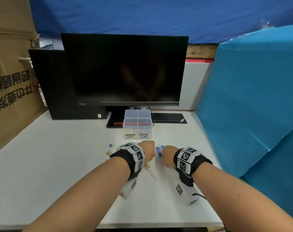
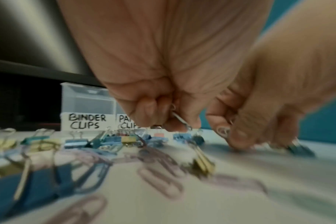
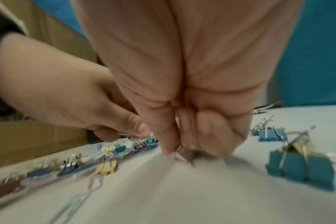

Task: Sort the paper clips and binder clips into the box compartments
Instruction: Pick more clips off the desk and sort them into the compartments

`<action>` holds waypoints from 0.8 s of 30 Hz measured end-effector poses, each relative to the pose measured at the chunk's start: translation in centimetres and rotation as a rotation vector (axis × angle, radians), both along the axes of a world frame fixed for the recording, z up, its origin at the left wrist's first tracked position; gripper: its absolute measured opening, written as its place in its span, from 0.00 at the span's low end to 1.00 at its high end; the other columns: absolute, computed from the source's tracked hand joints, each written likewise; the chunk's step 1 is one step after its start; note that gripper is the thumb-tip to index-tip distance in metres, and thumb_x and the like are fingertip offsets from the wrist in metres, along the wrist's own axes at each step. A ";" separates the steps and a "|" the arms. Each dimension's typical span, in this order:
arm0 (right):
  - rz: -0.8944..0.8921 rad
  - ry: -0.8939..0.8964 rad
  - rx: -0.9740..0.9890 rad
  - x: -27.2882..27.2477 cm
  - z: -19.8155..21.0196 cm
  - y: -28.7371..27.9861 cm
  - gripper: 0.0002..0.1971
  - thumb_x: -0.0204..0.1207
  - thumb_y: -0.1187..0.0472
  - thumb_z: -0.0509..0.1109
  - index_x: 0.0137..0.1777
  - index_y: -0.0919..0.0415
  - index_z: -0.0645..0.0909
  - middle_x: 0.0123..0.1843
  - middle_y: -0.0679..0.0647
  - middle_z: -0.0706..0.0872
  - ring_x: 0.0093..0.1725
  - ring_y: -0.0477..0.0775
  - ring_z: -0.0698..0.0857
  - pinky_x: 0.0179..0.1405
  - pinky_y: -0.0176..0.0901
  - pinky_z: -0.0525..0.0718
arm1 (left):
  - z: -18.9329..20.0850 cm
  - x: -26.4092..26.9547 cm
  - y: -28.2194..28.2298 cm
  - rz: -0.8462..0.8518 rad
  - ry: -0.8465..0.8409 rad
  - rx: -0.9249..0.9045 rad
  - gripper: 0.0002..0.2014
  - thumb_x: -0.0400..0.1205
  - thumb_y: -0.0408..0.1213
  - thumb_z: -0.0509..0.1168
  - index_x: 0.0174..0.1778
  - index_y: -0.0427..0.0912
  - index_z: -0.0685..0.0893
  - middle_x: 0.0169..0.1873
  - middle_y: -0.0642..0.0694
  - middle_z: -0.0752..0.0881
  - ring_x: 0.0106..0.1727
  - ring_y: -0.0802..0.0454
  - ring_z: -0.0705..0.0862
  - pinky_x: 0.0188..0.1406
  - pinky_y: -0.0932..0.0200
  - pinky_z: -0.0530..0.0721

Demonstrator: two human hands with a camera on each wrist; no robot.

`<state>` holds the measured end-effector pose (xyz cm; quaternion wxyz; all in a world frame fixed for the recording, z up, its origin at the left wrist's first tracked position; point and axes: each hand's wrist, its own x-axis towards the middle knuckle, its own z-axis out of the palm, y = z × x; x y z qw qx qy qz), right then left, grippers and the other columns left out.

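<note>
Nearest the person, a broad strip of bare white table (image 1: 58,190) runs from its front edge up to both wrists, with free room to the left of the left forearm and a narrower margin to the right, where a blue sheet (image 1: 253,101) walls off the table's right edge.

Between the 2 wrists lie a yellow binder clip (image 1: 147,166) and a pale paper clip (image 1: 153,176), just behind the hands.

The left hand (image 1: 148,149) is curled tight, fingers (image 2: 144,109) and thumb pinching a thin silver wire piece (image 2: 179,118), probably a paper clip; blur hides its shape. The right hand (image 1: 167,155) is also curled down at the table, thumb and fingertips (image 3: 168,145) closed on a small wire clip (image 3: 179,149) at the surface. The 2 hands sit near each other, not touching.

Left of the left hand, loose binder clips (image 1: 109,150) scatter over the table; blue binder clips (image 1: 159,150) lie in the gap between the hands.

Just beyond the hands stands the clear box (image 1: 137,126), open, with 2 compartments: left labelled BINDER CLIPS, right labelled PAPER CLIPS and holding coloured clips. Behind it, a dark monitor (image 1: 125,69) closes off the far side.
</note>
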<state>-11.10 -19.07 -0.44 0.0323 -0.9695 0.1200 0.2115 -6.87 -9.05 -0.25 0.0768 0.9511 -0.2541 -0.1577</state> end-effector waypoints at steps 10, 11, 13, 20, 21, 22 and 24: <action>-0.713 -0.222 1.426 -0.1 -0.8 -2.4 0.12 0.79 0.72 0.52 0.36 0.63 0.70 0.28 0.56 0.68 0.22 0.49 0.63 0.18 0.35 0.60 | 1.4 3.3 7.8 0.606 0.648 -0.769 0.09 0.86 0.25 0.53 0.50 0.26 0.78 0.33 0.38 0.73 0.26 0.50 0.70 0.25 0.57 0.78; -0.733 -0.220 1.457 -0.1 -0.8 -2.5 0.11 0.78 0.70 0.53 0.35 0.62 0.69 0.28 0.56 0.68 0.21 0.49 0.64 0.17 0.34 0.60 | 1.1 3.6 8.4 0.665 0.695 -0.862 0.08 0.85 0.24 0.52 0.44 0.28 0.75 0.33 0.39 0.73 0.26 0.49 0.69 0.26 0.55 0.75; -0.750 -0.200 1.499 -0.1 -0.8 -2.7 0.12 0.80 0.68 0.56 0.34 0.60 0.67 0.27 0.55 0.68 0.18 0.48 0.65 0.14 0.32 0.59 | 0.9 4.1 9.3 0.732 0.772 -0.959 0.08 0.84 0.25 0.50 0.39 0.37 0.68 0.31 0.40 0.71 0.26 0.48 0.67 0.26 0.57 0.71; -0.687 -0.090 1.635 0.9 -1.3 -1.1 0.07 0.84 0.70 0.58 0.44 0.65 0.73 0.27 0.53 0.67 0.16 0.44 0.69 0.11 0.30 0.66 | 0.3 4.8 10.0 0.597 0.783 -0.614 0.11 0.83 0.33 0.54 0.36 0.40 0.76 0.24 0.48 0.70 0.24 0.54 0.59 0.26 0.62 0.51; -0.706 -0.102 1.655 1.1 -1.3 -0.7 0.07 0.85 0.70 0.57 0.46 0.67 0.74 0.27 0.54 0.70 0.15 0.45 0.71 0.12 0.30 0.67 | 0.3 4.6 9.7 0.596 0.752 -0.590 0.10 0.83 0.32 0.55 0.39 0.39 0.78 0.24 0.48 0.69 0.24 0.54 0.59 0.23 0.63 0.52; -0.727 -0.118 1.662 1.4 -1.3 -0.4 0.09 0.85 0.70 0.55 0.45 0.68 0.75 0.26 0.55 0.72 0.15 0.45 0.72 0.12 0.29 0.68 | 0.9 4.1 9.4 0.587 0.702 -0.541 0.09 0.83 0.31 0.55 0.42 0.38 0.81 0.23 0.48 0.69 0.22 0.55 0.60 0.20 0.65 0.54; -0.756 -0.151 1.649 2.0 -1.3 0.2 0.12 0.85 0.71 0.53 0.43 0.69 0.76 0.26 0.56 0.74 0.16 0.46 0.74 0.14 0.29 0.70 | 1.2 3.6 8.7 0.470 0.509 -0.372 0.10 0.84 0.30 0.57 0.51 0.35 0.84 0.26 0.45 0.73 0.23 0.53 0.67 0.19 0.63 0.66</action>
